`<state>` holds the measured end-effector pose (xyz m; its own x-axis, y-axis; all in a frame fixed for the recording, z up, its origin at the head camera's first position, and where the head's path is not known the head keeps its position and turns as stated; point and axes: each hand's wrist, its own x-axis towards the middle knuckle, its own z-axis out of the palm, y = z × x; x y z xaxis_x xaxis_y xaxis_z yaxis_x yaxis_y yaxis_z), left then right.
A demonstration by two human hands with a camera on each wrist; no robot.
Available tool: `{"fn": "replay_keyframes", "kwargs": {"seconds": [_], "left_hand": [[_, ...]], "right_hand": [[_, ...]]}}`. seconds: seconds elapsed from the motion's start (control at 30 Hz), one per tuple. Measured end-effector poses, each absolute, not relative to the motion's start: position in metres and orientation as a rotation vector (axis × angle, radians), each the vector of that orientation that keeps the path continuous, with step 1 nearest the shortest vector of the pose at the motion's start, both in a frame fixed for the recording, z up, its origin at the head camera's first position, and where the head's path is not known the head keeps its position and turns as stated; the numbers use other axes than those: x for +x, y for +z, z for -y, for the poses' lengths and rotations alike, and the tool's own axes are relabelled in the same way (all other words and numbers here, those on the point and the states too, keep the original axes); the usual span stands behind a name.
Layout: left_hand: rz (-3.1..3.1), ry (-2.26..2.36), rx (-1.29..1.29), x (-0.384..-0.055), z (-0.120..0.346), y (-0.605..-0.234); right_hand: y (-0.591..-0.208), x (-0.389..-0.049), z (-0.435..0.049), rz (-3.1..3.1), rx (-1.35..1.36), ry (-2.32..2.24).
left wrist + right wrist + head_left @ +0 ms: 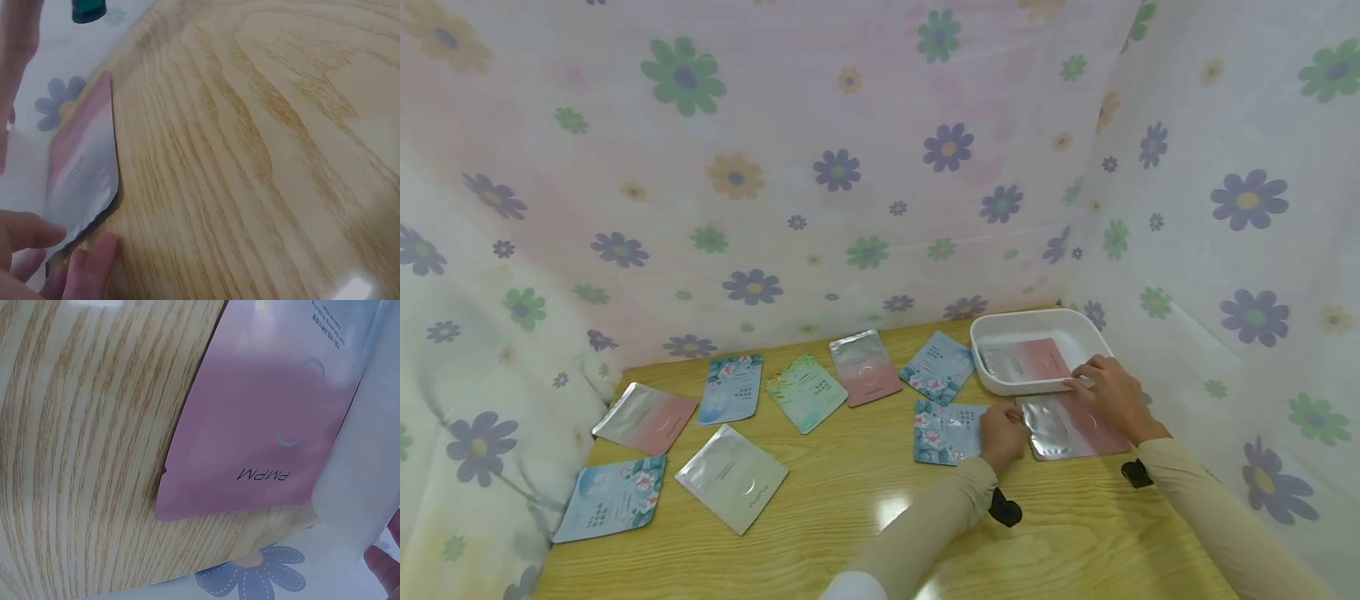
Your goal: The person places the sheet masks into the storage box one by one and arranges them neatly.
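My left hand (1004, 437) pinches the silver left edge of a pink-and-silver sheet mask packet (1078, 427) lying flat on the table. The left wrist view shows the thumb (37, 231) over that edge and fingers (94, 262) beside it. My right hand (1112, 396) grips the near right rim of a white plastic box (988, 371). Its fingertips (378, 562) show at the box wall in the right wrist view. Inside the box lies another pink-and-silver packet (1026, 360). A blue floral packet (940, 433) lies partly under or behind my left hand.
Several more packets lie spread over the wooden table (820, 500): pink ones (865, 367), blue floral ones (730, 387), a green one (807, 393) and a pale silver one (732, 477). Flower-print curtains (850, 208) stand behind and at both sides.
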<state>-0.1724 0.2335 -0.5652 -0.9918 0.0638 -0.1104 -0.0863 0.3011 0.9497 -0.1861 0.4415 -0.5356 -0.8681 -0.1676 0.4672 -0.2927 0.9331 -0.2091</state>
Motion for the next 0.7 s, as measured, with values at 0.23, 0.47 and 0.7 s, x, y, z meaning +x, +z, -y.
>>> {"fn": "replay_keyframes", "kwargs": {"seconds": [0.23, 0.47, 0.7], "left_hand": [[-2.545, 1.714, 0.07, -0.173, -0.2415, -0.5618], [-2.627, 1.748, 0.142, -0.1732, -0.2419, -0.5659], [-2.685, 1.754, 0.191, -0.1696, -0.246, -0.5665]], "right_hand": [[-0.533, -0.1852, -0.4415, 2.651, 0.307, 0.398], [-0.5329, -0.1886, -0.4409, 2.673, 0.316, 0.392], [-0.5289, -0.1862, -0.4402, 2.667, 0.318, 0.388]]}}
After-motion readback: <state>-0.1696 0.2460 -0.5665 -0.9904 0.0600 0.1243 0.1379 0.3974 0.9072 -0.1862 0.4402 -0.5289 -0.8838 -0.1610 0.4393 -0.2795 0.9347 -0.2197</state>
